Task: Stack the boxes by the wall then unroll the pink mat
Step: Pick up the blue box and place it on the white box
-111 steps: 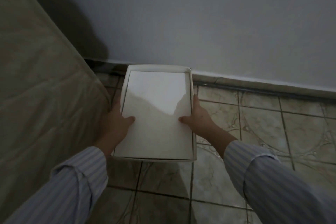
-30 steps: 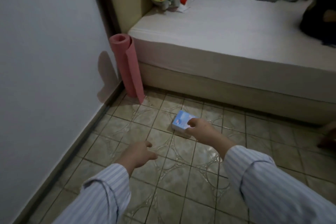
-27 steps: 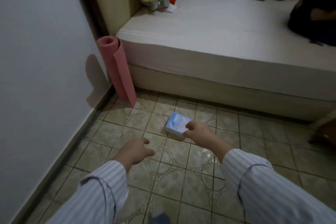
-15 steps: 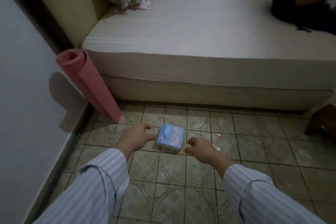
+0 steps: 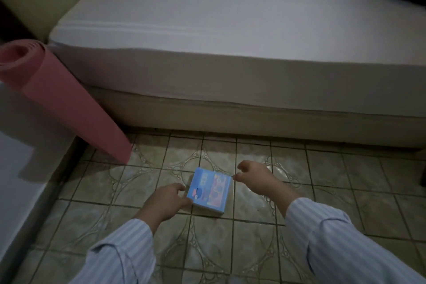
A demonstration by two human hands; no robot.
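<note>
Flat, blue box (image 5: 208, 189) runs lengthwise toward bed (image 5: 230, 53).

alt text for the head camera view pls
Two hands in striped sleeves reach for a small blue box lying flat on the tiled floor: left hand touching its left edge, right hand open beside it. A rolled pink mat leans by the bed.

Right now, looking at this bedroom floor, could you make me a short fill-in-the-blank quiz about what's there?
1. The small blue box lies on the ____ floor.
2. The rolled mat leaning by the bed is ____ in colour.
3. The left hand and right hand are on either side of the ____.

Missing words: tiled; pink; box
</note>
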